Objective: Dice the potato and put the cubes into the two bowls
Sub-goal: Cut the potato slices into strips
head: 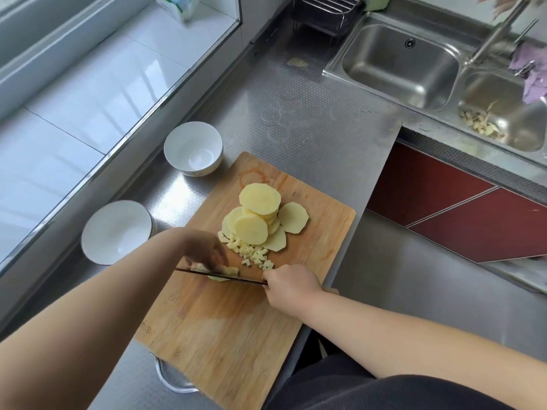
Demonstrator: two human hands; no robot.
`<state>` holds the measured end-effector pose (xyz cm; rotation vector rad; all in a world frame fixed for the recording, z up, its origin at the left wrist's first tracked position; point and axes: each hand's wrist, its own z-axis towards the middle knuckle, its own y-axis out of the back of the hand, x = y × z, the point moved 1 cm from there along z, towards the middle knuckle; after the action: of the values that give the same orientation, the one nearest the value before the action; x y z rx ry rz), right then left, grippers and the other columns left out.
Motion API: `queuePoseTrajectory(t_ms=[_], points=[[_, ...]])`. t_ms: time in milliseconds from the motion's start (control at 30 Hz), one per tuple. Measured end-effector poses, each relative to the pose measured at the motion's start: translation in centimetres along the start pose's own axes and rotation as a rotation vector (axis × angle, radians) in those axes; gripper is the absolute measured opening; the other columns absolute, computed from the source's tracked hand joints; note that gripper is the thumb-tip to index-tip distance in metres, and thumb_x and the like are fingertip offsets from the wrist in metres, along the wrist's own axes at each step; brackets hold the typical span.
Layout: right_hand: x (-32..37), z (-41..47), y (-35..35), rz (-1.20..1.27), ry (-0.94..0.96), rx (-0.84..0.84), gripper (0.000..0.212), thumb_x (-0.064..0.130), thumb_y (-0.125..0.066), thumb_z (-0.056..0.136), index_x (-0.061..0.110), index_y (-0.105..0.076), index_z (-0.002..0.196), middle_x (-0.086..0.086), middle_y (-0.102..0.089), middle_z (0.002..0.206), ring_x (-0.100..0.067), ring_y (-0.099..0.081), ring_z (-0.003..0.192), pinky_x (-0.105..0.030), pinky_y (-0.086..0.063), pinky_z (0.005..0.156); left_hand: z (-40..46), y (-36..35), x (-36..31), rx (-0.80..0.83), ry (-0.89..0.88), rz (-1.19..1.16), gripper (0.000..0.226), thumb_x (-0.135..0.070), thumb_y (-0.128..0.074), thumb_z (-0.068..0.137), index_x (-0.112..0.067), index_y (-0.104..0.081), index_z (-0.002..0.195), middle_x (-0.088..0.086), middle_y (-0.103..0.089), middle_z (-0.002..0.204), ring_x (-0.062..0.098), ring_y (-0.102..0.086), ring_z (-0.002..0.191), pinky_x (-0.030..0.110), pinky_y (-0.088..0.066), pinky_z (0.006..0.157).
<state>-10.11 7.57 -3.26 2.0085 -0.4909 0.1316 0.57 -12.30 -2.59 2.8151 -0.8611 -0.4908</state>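
Right hand (288,281) grips knife (222,275); left hand (204,253) seemingly pins potato strips (229,270) beside blade.

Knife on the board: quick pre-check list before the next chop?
1. Right hand grips the knife handle: ok.
2. Left hand holds the potato strips at the blade: ok.
3. Left fingertips tucked away from the edge: cannot tell, blurred.
4. Cutting board flat on the counter: not ok, its near corner overhangs the edge.
5. Uncut slices stacked away from the blade: ok.
6. Both bowls, far and near, within reach and without cubes: ok.
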Motion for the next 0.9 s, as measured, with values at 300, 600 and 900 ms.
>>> queuePoseTrajectory(t_ms=[300, 600, 900], points=[[-0.1, -0.7, 2.5, -0.141, 0.162, -0.059, 0.023, 0.026, -0.043, 0.096, 0.016, -0.059, 0.110, -0.007, -0.068, 0.091, -0.031, -0.063, 0.079, -0.026, -0.022, 0.044, 0.7, -0.4, 0.6, -0.010, 0.013, 0.069, 0.044, -0.028, -0.061, 0.094, -0.031, -0.051, 0.136, -0.003, -0.048, 0.142, 0.022, -0.047, 0.127, 0.038, -0.053, 0.093], [-1.8, -1.4, 2.0, -0.192, 0.247, -0.173, 0.032, 0.030, -0.044, 0.095, 0.018, -0.055, 0.123, -0.004, -0.068, 0.098, -0.032, -0.064, 0.084, -0.030, -0.036, 0.053, 1.2, -0.3, 0.8, -0.063, -0.038, 0.139, 0.037, -0.027, -0.058, 0.096, -0.031, -0.055, 0.132, -0.006, -0.052, 0.139, 0.019, -0.052, 0.123, 0.043, -0.048, 0.101], [-8.2, -1.6, 1.1, -0.122, 0.360, -0.369, 0.048, 0.032, -0.044, 0.069, 0.019, -0.074, 0.104, 0.004, -0.072, 0.072, -0.019, -0.066, 0.056, -0.026, -0.048, 0.040, 0.6, 0.0, -0.2, -0.074, -0.070, 0.153, 0.038, -0.019, -0.050, 0.100, -0.030, -0.053, 0.136, -0.003, -0.046, 0.146, 0.018, -0.041, 0.134, 0.036, -0.036, 0.111]])
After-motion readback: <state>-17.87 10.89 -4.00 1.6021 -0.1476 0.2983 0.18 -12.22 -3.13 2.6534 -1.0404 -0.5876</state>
